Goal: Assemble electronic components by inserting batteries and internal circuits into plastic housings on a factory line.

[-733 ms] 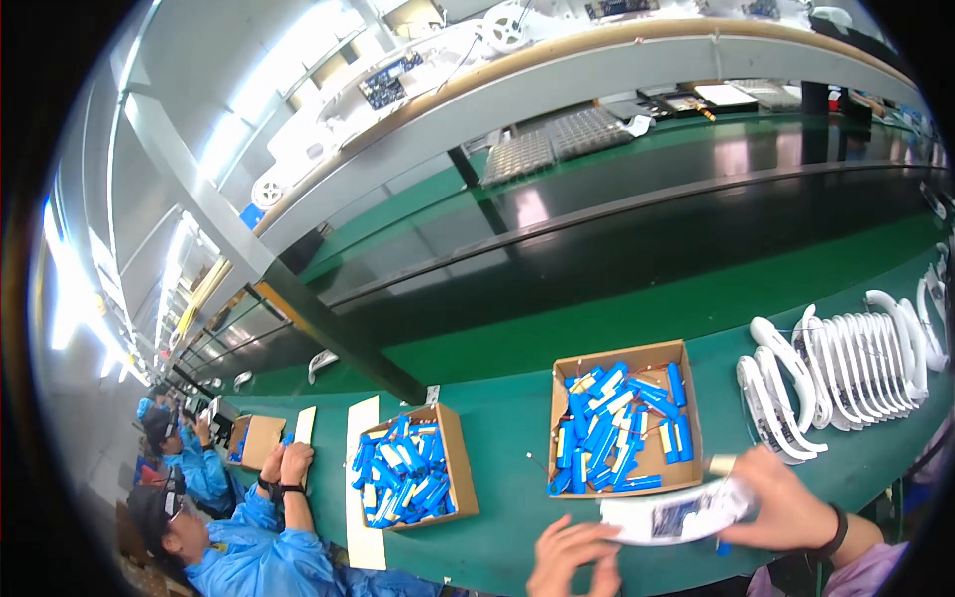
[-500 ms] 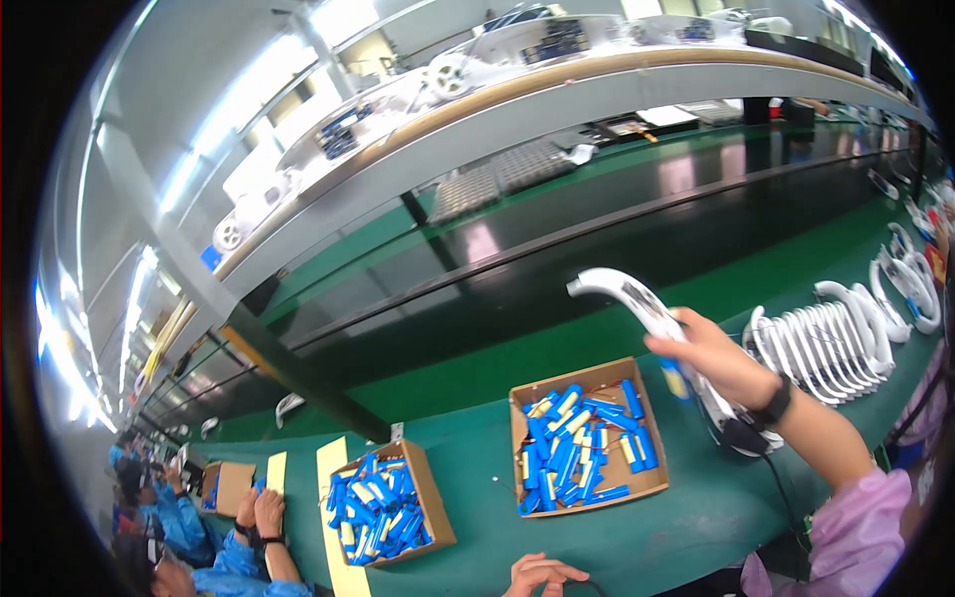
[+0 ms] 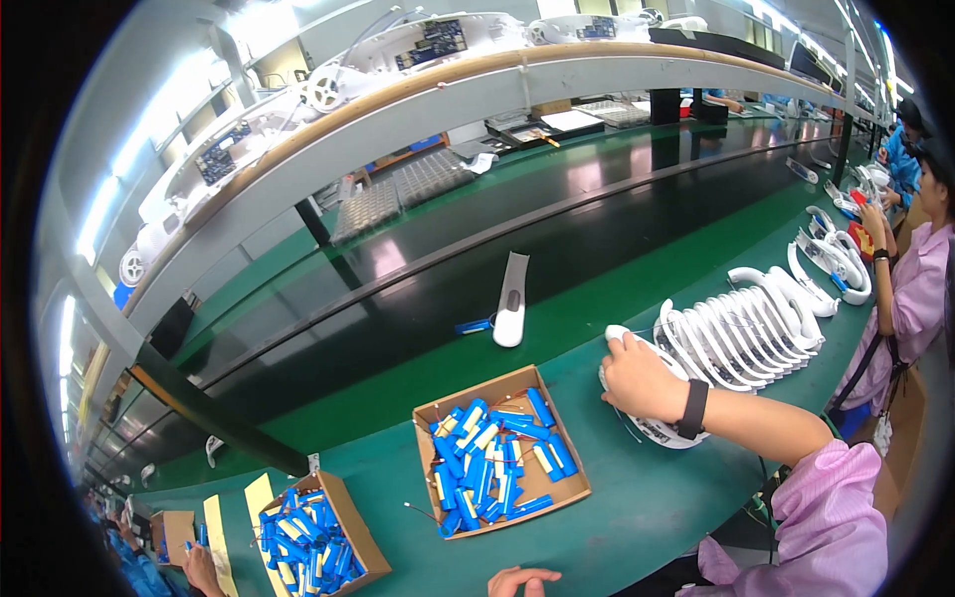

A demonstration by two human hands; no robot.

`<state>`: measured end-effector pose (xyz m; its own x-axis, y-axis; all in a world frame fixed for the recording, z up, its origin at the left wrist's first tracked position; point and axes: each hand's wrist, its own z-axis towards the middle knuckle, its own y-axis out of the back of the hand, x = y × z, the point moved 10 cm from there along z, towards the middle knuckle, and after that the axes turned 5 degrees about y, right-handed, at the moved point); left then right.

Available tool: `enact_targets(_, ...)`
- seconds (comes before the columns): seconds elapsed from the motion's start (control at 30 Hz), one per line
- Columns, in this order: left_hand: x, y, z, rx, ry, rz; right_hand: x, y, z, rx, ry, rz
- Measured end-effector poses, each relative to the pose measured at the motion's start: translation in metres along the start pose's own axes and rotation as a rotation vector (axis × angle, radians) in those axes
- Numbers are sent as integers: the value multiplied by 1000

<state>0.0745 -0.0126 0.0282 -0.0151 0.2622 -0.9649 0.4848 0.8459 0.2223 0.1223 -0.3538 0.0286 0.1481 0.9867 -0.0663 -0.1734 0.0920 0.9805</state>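
My right hand (image 3: 642, 383) has its fingers closed round the upper end of a white curved plastic housing (image 3: 668, 434), the nearest of a row. Thin wires hang below that hand. My left hand (image 3: 522, 581) rests at the lower edge, its fingers loosely stretched with nothing seen in them; part of it is cut off. Between the hands stands an open cardboard box (image 3: 579, 490) of blue battery packs (image 3: 481, 458) with yellow pads and thin leads. Out on the dark belt lies another white housing (image 3: 510, 316), with a blue battery pack (image 3: 475, 326) beside it.
Several white curved housings (image 3: 741, 333) stand close together on the green bench at right. A second box (image 3: 363, 552) of battery packs is at lower left, by yellow strips (image 3: 261, 495). A grey shelf (image 3: 448, 95) spans above the belt (image 3: 418, 289). Co-workers (image 3: 920, 259) sit at both sides.
My right hand has let go of the housing it held, which now lies on the belt, and grips another at the row. The view has swung right.
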Motion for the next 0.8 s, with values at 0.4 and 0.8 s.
enact_targets(0.4,-37,-113,13,168,-229,216,34,98,-87,-57,-325,1230)
enact_targets(0.8,-6,-81,16,593,-193,620,139,33,-146,-101,221,1018)
